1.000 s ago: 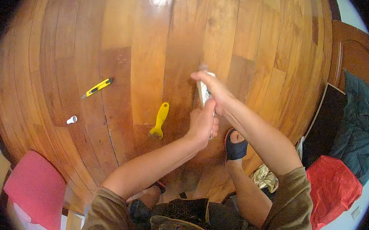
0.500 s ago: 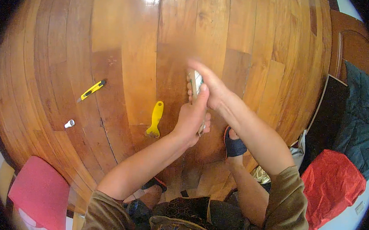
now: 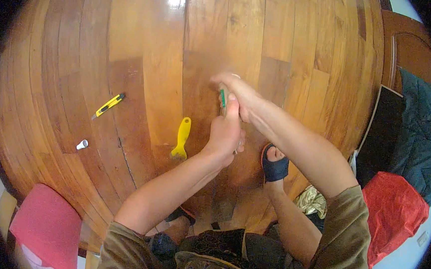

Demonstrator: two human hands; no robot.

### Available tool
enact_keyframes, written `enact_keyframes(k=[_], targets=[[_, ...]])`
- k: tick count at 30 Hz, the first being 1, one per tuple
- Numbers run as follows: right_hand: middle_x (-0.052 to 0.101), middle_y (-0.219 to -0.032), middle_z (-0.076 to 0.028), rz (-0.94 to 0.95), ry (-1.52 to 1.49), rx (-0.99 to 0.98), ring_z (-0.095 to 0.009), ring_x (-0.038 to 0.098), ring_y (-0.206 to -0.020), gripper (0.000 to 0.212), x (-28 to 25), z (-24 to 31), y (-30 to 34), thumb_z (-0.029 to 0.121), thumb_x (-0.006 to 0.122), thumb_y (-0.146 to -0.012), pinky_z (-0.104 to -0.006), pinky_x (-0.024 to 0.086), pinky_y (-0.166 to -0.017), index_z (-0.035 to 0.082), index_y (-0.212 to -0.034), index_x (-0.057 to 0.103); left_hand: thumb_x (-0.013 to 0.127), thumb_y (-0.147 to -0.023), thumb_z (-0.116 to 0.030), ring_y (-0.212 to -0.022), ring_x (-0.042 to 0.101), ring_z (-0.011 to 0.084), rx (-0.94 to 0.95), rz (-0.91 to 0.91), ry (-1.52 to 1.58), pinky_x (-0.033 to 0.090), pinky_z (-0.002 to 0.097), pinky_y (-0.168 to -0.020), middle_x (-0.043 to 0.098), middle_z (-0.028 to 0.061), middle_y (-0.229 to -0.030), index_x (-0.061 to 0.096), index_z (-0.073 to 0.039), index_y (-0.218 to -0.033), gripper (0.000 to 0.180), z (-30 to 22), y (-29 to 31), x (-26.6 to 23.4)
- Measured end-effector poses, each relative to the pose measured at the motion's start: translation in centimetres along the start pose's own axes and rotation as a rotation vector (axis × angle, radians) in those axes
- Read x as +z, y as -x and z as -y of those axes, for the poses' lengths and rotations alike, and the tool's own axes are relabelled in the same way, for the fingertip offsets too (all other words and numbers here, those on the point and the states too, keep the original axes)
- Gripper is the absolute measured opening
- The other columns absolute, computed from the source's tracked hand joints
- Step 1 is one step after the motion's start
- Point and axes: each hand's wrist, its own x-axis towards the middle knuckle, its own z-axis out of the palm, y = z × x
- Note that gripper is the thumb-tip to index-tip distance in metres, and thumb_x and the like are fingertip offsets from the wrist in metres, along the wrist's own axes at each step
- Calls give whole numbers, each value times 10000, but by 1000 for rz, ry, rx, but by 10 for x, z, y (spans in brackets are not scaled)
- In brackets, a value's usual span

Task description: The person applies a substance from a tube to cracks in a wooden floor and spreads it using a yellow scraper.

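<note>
Both of my hands meet above the wooden floor at the middle of the view. My left hand (image 3: 224, 136) is closed around a slim, pale tube-like thing with a green patch (image 3: 222, 98), its thumb pressed along it. My right hand (image 3: 239, 95) curls over the upper part of the same thing, its far fingers smeared by motion. Most of the thing is hidden in the hands. On the floor left of my left hand lies a yellow plastic scraper (image 3: 183, 135). Farther left are a yellow utility knife (image 3: 109, 105) with its blade tip showing and a small white cap (image 3: 82, 144).
My sandalled foot (image 3: 275, 164) stands right of the hands. A pink cloth-like cover (image 3: 49, 223) is at the lower left. To the right are a red bag (image 3: 392, 214), a dark quilted cloth (image 3: 418, 133), a crumpled gold wrapper (image 3: 312, 200) and a brown wooden door (image 3: 415, 51).
Both hands have shifted slightly left, still together on the tube-like thing. My right hand covers more of it, and its green patch now shows. The things on the floor have stayed put.
</note>
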Motion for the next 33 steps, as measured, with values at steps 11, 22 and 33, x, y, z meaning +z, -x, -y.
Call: enact_keyframes(k=[11, 22, 33], targets=[[473, -749, -63, -18, -118, -34, -174, 426, -652, 327, -2, -10, -8, 301, 646, -626, -350, 362, -543, 46, -787, 520, 317, -811, -631, -366, 315, 97, 19, 18, -3, 242, 238, -334, 327, -27, -485, 374, -128, -697, 519, 10, -5, -2], [476, -742, -84, -41, -37, 30, -188, 436, -644, 381, 0, -13, 1, 358, 639, -635, -364, 363, -538, 37, -803, 520, 329, -824, -597, -362, 326, 103, 29, 24, 27, 256, 240, -331, 348, -14, -485, 389, -110, -730, 500, 16, 1, -5], [493, -757, -75, -41, -65, 53, -172, 444, -652, 361, -1, -29, 10, 354, 641, -646, -360, 368, -547, 53, -815, 533, 329, -826, -594, -371, 343, 105, 30, -10, -13, 266, 238, -321, 371, 0, -509, 414, -95, -726, 516, 31, 7, -7]])
